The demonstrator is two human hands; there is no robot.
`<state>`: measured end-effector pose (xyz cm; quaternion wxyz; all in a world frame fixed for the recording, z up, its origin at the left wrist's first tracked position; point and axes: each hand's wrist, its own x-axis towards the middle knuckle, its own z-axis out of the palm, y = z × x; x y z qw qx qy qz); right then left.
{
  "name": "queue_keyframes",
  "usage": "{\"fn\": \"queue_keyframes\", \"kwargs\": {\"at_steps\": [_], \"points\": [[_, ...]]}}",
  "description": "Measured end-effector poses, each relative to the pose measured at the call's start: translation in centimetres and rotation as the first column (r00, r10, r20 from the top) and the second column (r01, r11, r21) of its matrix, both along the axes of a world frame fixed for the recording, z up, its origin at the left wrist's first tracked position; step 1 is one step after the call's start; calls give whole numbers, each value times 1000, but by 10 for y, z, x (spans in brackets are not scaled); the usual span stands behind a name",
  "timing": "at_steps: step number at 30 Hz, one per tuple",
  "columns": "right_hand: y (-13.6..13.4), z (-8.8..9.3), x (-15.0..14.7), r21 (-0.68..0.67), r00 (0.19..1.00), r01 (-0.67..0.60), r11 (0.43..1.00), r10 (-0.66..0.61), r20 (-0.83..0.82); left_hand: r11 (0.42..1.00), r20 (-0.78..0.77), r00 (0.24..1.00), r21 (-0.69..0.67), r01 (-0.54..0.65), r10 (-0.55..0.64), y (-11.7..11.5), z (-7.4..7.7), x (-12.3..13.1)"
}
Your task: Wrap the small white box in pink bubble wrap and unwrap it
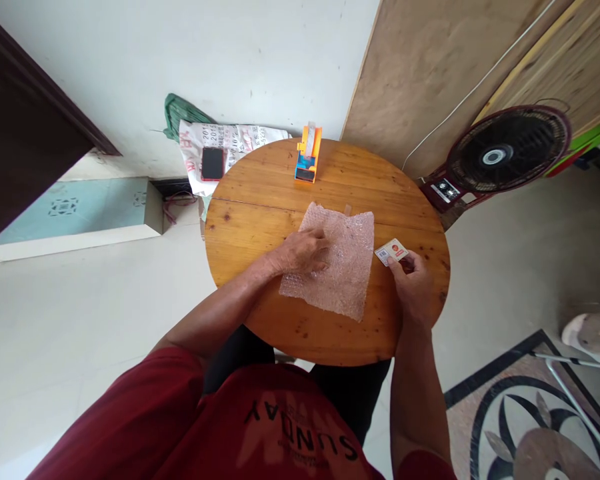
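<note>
Card (398, 248), white with a red print and a QR-like square, pinched between thumb and fingers of the right hand (414, 285), held just right of the bubble wrap, over the table's right half. Left hand (304, 252) on the bubble wrap (349, 267), fingers bent, on its left part; can't tell if it's gripping or only pressing. Wrap lies spread, a bit askew, mid-table. Small clear strip (348, 209) at its far edge. Round wooden table (245, 233) under all of it. Orange-and-blue tape dispenser (309, 160) stands near the far rim. Past the rim, far left: dark phone (213, 164) with red edging on a white printed sack (193, 148). Dark round fan (505, 157) right of the table.
</note>
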<state>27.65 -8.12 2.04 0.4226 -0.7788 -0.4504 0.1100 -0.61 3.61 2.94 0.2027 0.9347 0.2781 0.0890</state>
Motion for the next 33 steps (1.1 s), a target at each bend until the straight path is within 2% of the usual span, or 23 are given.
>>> {"fn": "queue_keyframes", "kwargs": {"at_steps": [5,12,14,17,21,24,26,28,30,32,33], "points": [[0,-3,9,-19,989,113,993,-110,97,1000,-17,1000,-2,-4,4,-1,3,0],[-1,2,5,-15,973,184,983,-180,145,1000,-18,1000,-16,-5,5,-2,4,-1],[-1,1,5,31,955,191,981,-193,225,1000,-26,1000,-22,-9,8,-2,6,-1],[-1,-1,7,178,922,145,973,-199,333,999,-34,999,-37,-14,13,-3,9,0],[-5,4,-5,349,932,51,936,-170,320,999,-18,1000,-37,-12,11,-3,7,0],[-12,14,-34,336,957,-119,934,17,290,1000,-22,1000,-11,-12,12,-2,5,0],[-15,19,-57,246,931,-305,920,234,280,1000,-31,999,-1,-20,20,-2,4,1],[-15,21,-77,67,843,-506,860,476,252,999,-34,999,-6,-33,32,-3,4,1],[-10,19,-90,-138,714,-643,753,655,245,999,-31,999,-10,-42,41,-3,4,2],[-3,16,-93,-280,638,-664,693,720,272,999,-31,999,-2,-39,39,-3,5,2],[0,15,-92,-326,622,-649,688,726,294,999,-33,999,5,-35,36,-3,5,1]]}}
